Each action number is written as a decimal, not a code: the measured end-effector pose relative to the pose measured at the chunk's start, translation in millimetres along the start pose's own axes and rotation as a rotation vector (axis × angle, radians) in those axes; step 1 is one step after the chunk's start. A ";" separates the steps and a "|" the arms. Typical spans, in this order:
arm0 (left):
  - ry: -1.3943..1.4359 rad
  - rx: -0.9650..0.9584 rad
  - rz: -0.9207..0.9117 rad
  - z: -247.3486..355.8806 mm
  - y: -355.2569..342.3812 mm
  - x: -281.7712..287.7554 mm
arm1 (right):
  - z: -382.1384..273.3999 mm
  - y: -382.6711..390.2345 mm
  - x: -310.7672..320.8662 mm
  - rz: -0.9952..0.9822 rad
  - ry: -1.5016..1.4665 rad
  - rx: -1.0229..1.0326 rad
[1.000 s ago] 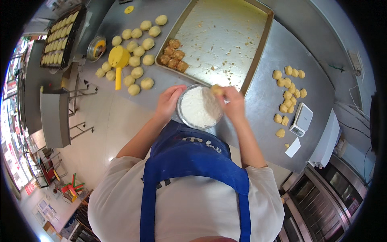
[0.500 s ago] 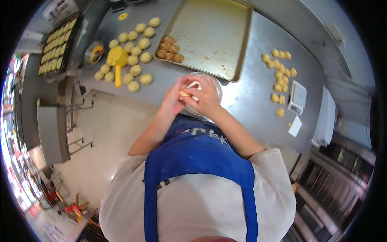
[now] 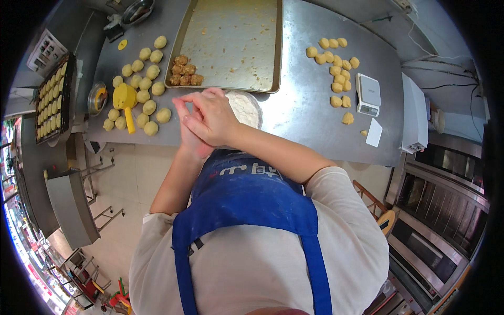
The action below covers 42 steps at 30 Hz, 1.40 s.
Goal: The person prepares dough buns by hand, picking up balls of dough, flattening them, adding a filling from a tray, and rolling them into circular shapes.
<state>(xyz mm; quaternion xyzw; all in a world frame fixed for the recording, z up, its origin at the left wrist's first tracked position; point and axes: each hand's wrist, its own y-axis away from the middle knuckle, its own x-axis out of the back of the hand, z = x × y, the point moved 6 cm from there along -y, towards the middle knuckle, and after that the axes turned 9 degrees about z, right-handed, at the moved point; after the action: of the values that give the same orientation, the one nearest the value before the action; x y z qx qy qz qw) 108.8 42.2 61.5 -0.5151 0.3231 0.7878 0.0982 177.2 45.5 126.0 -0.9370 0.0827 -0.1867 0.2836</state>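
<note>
Both hands are clasped over the bench, beside a bowl of white powder. My right hand lies over my left hand, fingers curled round it and hiding whatever lies between the palms. Just beyond them, a large metal tray holds several browned, lumpy pieces in its near left corner. Left of the hands are several pale dough balls and a yellow scoop. Several smaller yellow dough pieces lie on the right side of the steel bench.
A scale and white scraper sit at the right. A small metal bowl and a black tray of elongated dough pieces stand at the left. Ovens are at lower right; wheeled racks at lower left.
My right hand has left the powder bowl, carrying a dough piece to my left hand; both are now clasped further left, the dough hidden. The camera view has also shifted.
</note>
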 end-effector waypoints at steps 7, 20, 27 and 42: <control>-0.225 -0.006 0.069 -5.4 -6.8 25.8 | 43.1 16.5 -31.2 -0.215 -0.159 -0.291; 0.193 0.089 -0.093 62.3 22.0 10.9 | 2.3 -25.0 -33.1 -0.336 -0.044 0.307; 0.176 -0.122 0.492 50.7 -12.4 114.0 | 150.0 -46.0 -87.7 -0.560 0.065 -0.524; 0.072 -0.189 0.635 17.9 -12.2 153.1 | 213.8 -46.2 -92.8 -0.488 0.544 -0.099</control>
<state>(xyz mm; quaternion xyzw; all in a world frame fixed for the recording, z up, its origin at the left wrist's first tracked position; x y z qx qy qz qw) 32.4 35.3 -72.7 -0.4229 0.3963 0.7869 -0.2116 179.2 214.9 -40.7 -0.8577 -0.0619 -0.4869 0.1528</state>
